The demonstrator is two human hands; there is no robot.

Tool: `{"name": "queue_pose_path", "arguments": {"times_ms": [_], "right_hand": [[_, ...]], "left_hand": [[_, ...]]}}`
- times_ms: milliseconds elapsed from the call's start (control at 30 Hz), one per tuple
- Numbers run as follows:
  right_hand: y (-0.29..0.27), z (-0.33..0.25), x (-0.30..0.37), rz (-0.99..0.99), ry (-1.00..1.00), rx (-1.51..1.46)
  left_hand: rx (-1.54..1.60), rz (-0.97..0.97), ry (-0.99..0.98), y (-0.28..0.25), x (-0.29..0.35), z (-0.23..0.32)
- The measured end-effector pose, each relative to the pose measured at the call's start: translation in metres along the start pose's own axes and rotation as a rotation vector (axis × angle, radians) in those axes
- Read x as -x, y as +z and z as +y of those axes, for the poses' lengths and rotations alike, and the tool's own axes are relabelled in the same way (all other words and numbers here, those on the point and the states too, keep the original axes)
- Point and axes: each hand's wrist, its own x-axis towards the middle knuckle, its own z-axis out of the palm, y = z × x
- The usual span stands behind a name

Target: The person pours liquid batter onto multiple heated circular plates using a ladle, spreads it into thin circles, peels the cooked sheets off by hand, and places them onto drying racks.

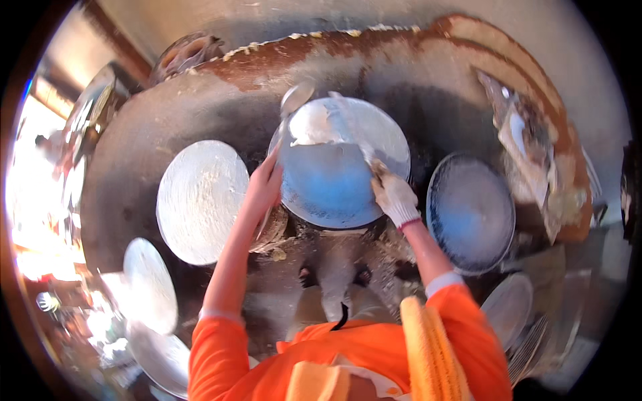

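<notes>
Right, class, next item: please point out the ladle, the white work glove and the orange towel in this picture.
Ladle point(297, 98): head view, on its rounded bowl.
White work glove point(396, 196): head view, on its back.
Orange towel point(436, 353): head view, on its long folded length.

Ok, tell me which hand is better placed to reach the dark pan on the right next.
Probably the right hand: it's gloved and nearer that dark pan. The bare left hand, holding a ladle, is farther off.
</notes>
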Motion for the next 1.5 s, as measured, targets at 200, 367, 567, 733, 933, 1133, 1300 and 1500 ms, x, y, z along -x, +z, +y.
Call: {"name": "queue_pose_path", "arguments": {"times_ms": [200,367,567,733,933,1133,1300,1500], "right_hand": [[0.01,-0.021,0.015,-0.062,-0.05,-0.057],[0.012,-0.02,0.007,-0.118,-0.079,-0.156],[-0.009,-0.041,0.013,0.17,-0.203,-0.185],[0.004,-0.055,0.056,-0.132,-0.296,-0.332],[0.004,-0.013,0.172,-0.48,0.422,-1.246],[0.14,-0.221,0.12,-0.27,0.484,-1.595],[0.164,-0.247,0.129,0.077,0.555,-1.637],[0.254,-0.208,0.106,0.383,0.258,-1.178]], "left_hand": [[-0.44,0.003,0.035,0.044,-0.039,0.001],[-1.027,-0.104,0.021,-0.004,0.04,-0.008],[-0.919,-0.103,-0.228,-0.036,0.141,-0.024],[-0.875,-0.149,-0.241,-0.009,0.202,-0.012],[-0.055,-0.119,0.125,-0.063,0.222,0.011],[0.524,-0.017,-0.059,-0.11,0.15,0.077],[0.528,0.047,-0.226,-0.161,0.207,0.026],[0.635,0.0,-0.207,-0.155,0.257,0.022]]}}
